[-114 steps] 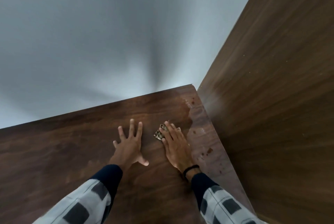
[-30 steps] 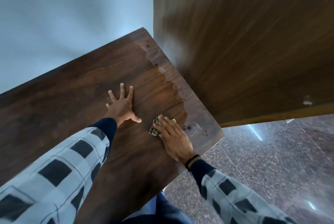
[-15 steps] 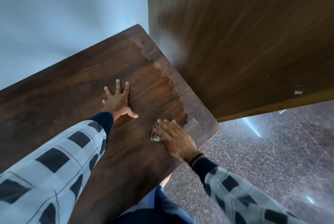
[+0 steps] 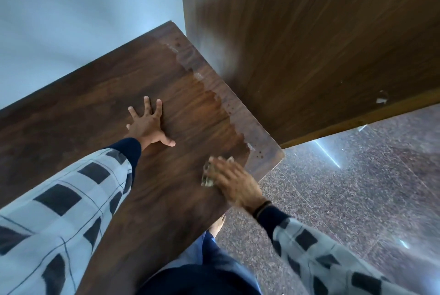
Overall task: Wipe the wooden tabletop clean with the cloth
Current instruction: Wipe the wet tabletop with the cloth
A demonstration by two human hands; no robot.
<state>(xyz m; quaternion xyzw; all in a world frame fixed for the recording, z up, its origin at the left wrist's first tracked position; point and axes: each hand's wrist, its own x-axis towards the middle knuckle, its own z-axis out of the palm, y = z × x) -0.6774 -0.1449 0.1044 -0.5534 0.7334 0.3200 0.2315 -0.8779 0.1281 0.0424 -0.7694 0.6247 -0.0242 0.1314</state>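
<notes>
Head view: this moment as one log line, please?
left hand flat on tabletop | right hand pressing cloth near front corner | spotted strip along right edge

the tabletop [image 4: 71, 116] is recorded as dark brown with streaked grain, duller and dark-spotted along its right edge. the cloth [image 4: 206, 179] is noted as mottled beige and dark. the sleeves [image 4: 59, 211] are found pale grey with black squares, the cuffs [image 4: 129, 152] navy. the floor [image 4: 357, 175] is seen speckled grey-brown.

A pale grey wall [image 4: 71, 9] meets a dark wooden panel [image 4: 309, 44] above a speckled stone floor [image 4: 357, 187] streaked with glints.
</notes>
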